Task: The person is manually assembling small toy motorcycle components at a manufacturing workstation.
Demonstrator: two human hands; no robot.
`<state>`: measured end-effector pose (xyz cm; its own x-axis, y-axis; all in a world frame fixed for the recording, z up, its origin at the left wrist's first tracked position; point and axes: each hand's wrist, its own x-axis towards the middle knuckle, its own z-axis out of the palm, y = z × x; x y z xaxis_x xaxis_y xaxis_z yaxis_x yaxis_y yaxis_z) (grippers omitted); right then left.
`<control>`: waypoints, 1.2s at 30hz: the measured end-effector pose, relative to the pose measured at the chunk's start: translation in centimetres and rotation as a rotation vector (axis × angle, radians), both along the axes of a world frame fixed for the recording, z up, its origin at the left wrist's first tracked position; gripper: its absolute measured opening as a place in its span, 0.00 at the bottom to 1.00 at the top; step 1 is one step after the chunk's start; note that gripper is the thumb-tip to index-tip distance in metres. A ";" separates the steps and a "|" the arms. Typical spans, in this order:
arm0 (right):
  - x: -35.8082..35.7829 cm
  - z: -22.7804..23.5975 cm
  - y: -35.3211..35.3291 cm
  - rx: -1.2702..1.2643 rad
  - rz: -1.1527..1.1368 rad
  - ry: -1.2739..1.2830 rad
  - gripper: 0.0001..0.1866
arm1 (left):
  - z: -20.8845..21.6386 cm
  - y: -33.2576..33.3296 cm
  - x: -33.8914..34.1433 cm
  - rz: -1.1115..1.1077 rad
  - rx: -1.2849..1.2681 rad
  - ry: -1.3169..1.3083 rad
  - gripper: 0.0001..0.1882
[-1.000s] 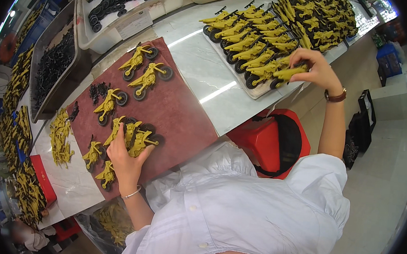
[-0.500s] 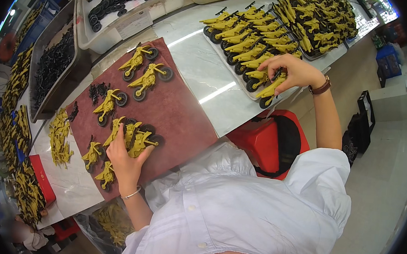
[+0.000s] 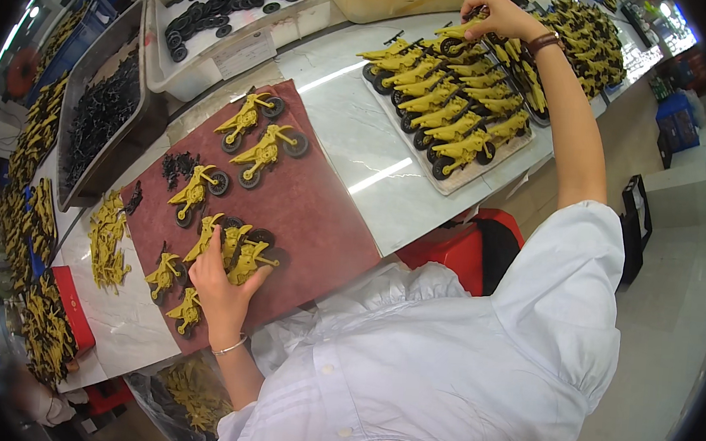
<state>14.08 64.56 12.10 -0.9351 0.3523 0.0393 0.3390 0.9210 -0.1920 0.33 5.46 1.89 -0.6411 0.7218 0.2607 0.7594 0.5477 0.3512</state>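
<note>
On the dark red mat, my left hand (image 3: 223,289) is closed around a bunched group of yellow toy motorcycles (image 3: 242,255) with black wheels. Its index finger and thumb press on opposite sides of the bunch. At the far right, my right hand (image 3: 503,18) pinches a single toy motorcycle (image 3: 451,42) above the far end of a white tray (image 3: 497,156). Rows of toy motorcycles (image 3: 433,102) stand packed in that tray. Several others, such as a toy motorcycle (image 3: 262,154), lie on the mat ahead of my left hand.
The red mat (image 3: 320,218) lies on a pale marbled table (image 3: 332,61). Bins of black wheels (image 3: 229,3) and small black parts (image 3: 100,113) stand at the far left. Loose yellow parts (image 3: 107,238) lie left of the mat. A red stool (image 3: 454,257) stands by the near table edge.
My right hand has moved from the tray's near end to its far end, holding a toy motorcycle there. One toy motorcycle now stands at the near end. My left hand keeps its hold.
</note>
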 end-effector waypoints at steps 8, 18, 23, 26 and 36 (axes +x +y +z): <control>-4.2 -1.4 1.6 -0.214 0.010 -0.307 0.14 | -0.1 0.1 -0.3 0.013 0.013 -0.003 0.48; -2.1 -1.1 2.6 -0.511 -0.043 -0.101 0.10 | -0.2 0.0 -0.4 0.017 -0.001 -0.026 0.49; -2.8 -1.6 2.8 -0.472 -0.084 -0.163 0.10 | -0.1 0.0 -0.4 0.002 0.016 -0.011 0.49; -3.3 -2.9 3.9 -0.417 -0.004 -0.126 0.10 | -0.1 0.0 -0.4 0.003 0.010 -0.020 0.49; -2.5 -3.2 4.2 -0.182 0.031 -0.241 0.17 | -0.3 0.0 -0.5 0.006 0.014 -0.015 0.50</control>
